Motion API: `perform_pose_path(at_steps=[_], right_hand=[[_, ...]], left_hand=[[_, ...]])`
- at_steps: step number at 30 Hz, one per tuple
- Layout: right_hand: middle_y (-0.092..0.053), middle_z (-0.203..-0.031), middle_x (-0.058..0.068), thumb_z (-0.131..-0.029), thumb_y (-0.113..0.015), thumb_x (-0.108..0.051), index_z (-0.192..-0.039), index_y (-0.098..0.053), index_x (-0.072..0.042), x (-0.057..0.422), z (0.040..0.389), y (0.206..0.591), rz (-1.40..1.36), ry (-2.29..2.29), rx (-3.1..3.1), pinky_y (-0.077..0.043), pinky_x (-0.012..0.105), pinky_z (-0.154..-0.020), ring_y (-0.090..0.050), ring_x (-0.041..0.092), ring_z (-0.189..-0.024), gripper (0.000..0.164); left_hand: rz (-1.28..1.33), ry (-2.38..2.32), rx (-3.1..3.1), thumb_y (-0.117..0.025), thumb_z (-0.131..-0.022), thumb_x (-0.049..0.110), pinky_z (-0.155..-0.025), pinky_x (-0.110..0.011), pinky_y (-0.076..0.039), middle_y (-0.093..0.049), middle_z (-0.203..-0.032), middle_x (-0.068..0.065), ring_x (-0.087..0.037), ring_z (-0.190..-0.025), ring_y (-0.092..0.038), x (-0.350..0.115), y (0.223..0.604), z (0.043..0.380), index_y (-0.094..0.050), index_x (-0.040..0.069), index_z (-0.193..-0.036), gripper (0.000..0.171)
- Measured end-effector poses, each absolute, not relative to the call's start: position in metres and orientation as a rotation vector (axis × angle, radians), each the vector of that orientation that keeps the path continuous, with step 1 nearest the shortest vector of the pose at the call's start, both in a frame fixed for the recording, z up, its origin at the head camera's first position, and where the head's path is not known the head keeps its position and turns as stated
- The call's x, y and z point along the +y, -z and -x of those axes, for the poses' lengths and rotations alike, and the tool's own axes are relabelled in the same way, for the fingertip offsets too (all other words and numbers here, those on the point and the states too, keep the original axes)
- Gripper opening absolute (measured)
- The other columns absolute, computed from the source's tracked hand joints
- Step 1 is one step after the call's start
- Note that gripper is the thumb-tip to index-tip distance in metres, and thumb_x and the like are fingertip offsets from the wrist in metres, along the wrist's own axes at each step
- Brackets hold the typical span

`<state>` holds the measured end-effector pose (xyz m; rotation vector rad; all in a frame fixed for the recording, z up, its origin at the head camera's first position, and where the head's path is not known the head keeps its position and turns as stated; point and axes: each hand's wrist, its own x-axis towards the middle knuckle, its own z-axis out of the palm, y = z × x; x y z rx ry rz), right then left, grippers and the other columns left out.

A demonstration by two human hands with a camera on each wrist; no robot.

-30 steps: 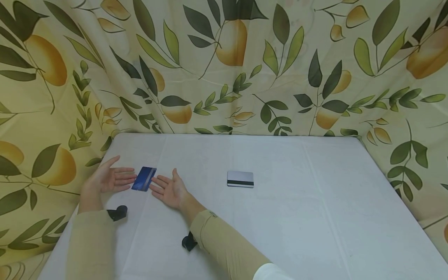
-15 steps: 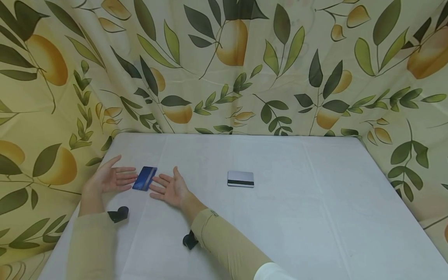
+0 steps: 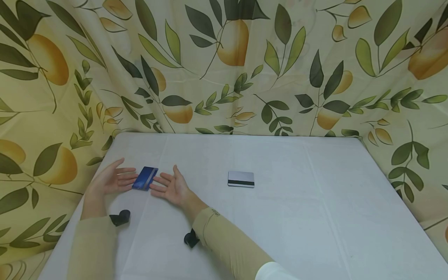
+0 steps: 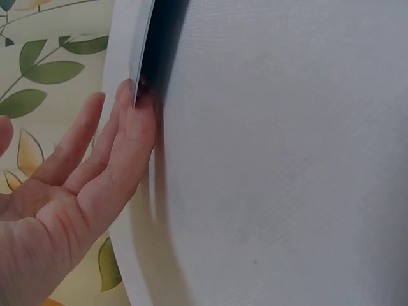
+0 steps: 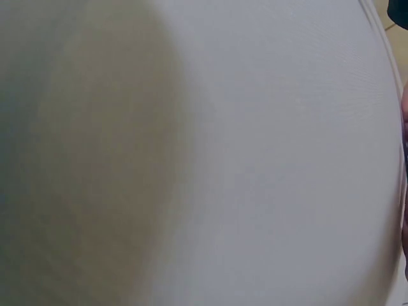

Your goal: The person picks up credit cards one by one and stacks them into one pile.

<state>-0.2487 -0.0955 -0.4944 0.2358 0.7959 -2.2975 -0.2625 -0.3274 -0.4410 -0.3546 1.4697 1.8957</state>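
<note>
A blue card [image 3: 145, 178] with a lighter stripe lies slanted between my two hands at the table's left. My left hand [image 3: 112, 179] stretches straight fingers to its left edge, palm showing. In the left wrist view, that hand [image 4: 89, 159] has fingertips touching the end of the card [image 4: 150, 51], seen edge-on with a shadow beside it. My right hand [image 3: 173, 189] reaches its extended fingers to the card's right side, thumb up; whether they touch is hard to tell. The right wrist view holds mostly blurred sleeve, with a sliver of skin at the right edge.
A silver-grey card [image 3: 240, 179] with a black stripe lies flat near the middle of the white table [image 3: 297, 225]. Black wrist cameras [image 3: 120, 217] hang at both sleeves. Fruit-patterned cloth [image 3: 224, 89] stands behind the table and at both sides.
My left wrist has sunk slightly, its sleeve and camera shifting a little down and right. The right hand and both cards stay almost where they were.
</note>
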Motion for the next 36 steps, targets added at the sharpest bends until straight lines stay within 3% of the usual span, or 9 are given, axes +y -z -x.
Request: perform_pose_path(at_steps=[5, 17, 27, 32, 36], right_hand=[[-0.029, -0.141, 0.028, -0.095, -0.023, -0.055, -0.142, -0.018, 0.005, -0.094, 0.250, 0.492, -0.239, 2.285, 0.826, -0.030, 0.056, -0.103, -0.037, 0.047, -0.122, 0.076], [-0.031, -0.140, 0.027, -0.097, -0.025, -0.051, -0.142, -0.018, 0.004, -0.080, 0.257, 0.489, -0.188, 2.131, 0.981, -0.033, 0.053, -0.101, -0.041, 0.043, -0.121, 0.072], [-0.040, -0.134, 0.028, -0.097, -0.036, -0.037, -0.140, -0.025, 0.003, -0.069, 0.258, 0.483, -0.220, 2.045, 1.147, -0.038, 0.053, -0.098, -0.046, 0.043, -0.117, 0.060], [-0.048, -0.127, 0.028, -0.097, -0.040, -0.027, -0.137, -0.032, 0.000, -0.062, 0.262, 0.483, -0.220, 2.027, 1.228, -0.041, 0.052, -0.094, -0.048, 0.043, -0.114, 0.049], [-0.051, -0.122, 0.030, -0.096, -0.042, -0.021, -0.134, -0.036, 0.000, -0.054, 0.264, 0.481, -0.255, 2.033, 1.262, -0.044, 0.052, -0.091, -0.051, 0.044, -0.111, 0.044]], left_hand=[[0.341, -1.877, 1.503, -0.033, -0.092, 0.057, -0.089, -0.032, -0.046, -0.061, -0.099, 0.000, -0.012, -0.097, -0.057, -0.324, 0.445, 0.262, -0.001, -0.003, -0.144, 0.085], [0.292, -1.837, 1.556, -0.032, -0.095, 0.052, -0.085, -0.030, -0.047, -0.062, -0.100, 0.004, -0.009, -0.095, -0.058, -0.310, 0.447, 0.258, -0.007, -0.005, -0.143, 0.079], [0.253, -1.822, 1.598, -0.027, -0.099, 0.043, -0.084, -0.029, -0.048, -0.060, -0.101, 0.009, -0.010, -0.092, -0.058, -0.295, 0.451, 0.254, -0.010, -0.005, -0.143, 0.068], [0.257, -1.849, 1.605, -0.033, -0.098, 0.042, -0.084, -0.030, -0.049, -0.062, -0.099, 0.010, -0.011, -0.092, -0.059, -0.286, 0.450, 0.250, -0.016, -0.002, -0.143, 0.065], [0.262, -1.889, 1.596, -0.041, -0.097, 0.036, -0.084, -0.030, -0.050, -0.063, -0.100, 0.009, -0.013, -0.091, -0.059, -0.280, 0.452, 0.249, -0.040, 0.007, -0.133, 0.046]])
